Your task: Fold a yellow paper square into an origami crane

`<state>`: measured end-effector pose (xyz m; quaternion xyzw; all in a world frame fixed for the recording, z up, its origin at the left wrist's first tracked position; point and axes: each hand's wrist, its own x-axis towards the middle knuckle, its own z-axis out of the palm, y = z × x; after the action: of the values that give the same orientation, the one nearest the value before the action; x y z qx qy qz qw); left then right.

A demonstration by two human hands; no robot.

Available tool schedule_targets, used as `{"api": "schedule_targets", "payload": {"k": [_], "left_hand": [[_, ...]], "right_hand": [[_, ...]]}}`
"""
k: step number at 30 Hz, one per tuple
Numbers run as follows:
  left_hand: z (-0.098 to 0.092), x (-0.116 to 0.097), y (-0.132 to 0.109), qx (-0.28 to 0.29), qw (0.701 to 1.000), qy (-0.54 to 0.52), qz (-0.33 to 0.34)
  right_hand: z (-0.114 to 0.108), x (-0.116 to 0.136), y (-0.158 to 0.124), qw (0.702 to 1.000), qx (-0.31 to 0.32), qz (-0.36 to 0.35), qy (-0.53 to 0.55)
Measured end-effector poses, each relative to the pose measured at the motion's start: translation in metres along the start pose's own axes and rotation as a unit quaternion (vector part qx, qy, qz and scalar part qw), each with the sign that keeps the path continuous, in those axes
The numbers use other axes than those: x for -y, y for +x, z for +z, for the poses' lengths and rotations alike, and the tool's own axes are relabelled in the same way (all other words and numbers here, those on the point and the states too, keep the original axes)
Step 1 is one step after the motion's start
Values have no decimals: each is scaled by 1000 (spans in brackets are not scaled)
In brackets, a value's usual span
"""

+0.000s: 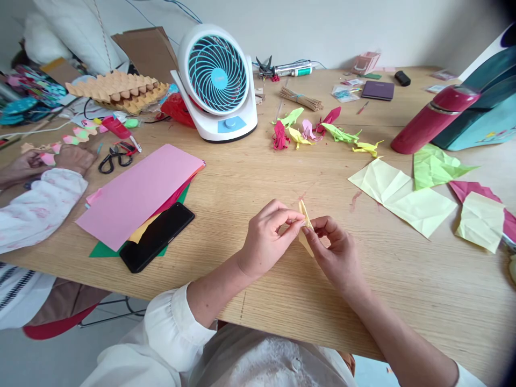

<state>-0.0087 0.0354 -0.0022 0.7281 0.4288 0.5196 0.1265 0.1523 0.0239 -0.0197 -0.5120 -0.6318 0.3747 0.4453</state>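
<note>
A small, narrow folded piece of pale yellow paper (305, 213) is held upright between my two hands, above the wooden table near its front edge. My left hand (271, 236) pinches it with thumb and forefinger from the left. From the right, the thumb and fingers of my right hand (334, 251) close on the lower part of the same paper. The fingertips of both hands nearly meet at its middle and cover part of the folds. Beyond them lie several folded paper figures, among them a yellow one (366, 148) and a dark red one (281, 136).
Creased yellow sheets (403, 196) lie right, near a red flask (435, 119). A white fan (217, 80) stands at the back. Pink paper (141, 196), a black phone (157, 236) and scissors (115, 156) are left, beside another person's hands (74, 156).
</note>
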Motion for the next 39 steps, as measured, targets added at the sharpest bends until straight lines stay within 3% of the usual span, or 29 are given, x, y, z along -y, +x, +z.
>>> {"api": "schedule_targets", "payload": {"k": [6, 21, 28, 31, 35, 39], "left_hand": [[-2, 1, 0, 4, 998, 54, 45], [-4, -3, 3, 18, 1000, 14, 6], [-9, -7, 9, 75, 994, -31, -78], [-13, -4, 13, 71, 987, -66, -124], [-15, 0, 16, 51, 977, -118, -173], [-11, 1, 14, 59, 959, -149, -235]], "right_hand": [[0, 0, 0, 1000, -6, -8, -11], [0, 0, 0, 1000, -3, -12, -21], [-1, 2, 0, 1000, 8, -12, -13], [0, 0, 2, 997, 32, 36, 57], [-1, -3, 5, 972, 58, 123, 192], [-2, 0, 8, 957, 51, 150, 244]]}}
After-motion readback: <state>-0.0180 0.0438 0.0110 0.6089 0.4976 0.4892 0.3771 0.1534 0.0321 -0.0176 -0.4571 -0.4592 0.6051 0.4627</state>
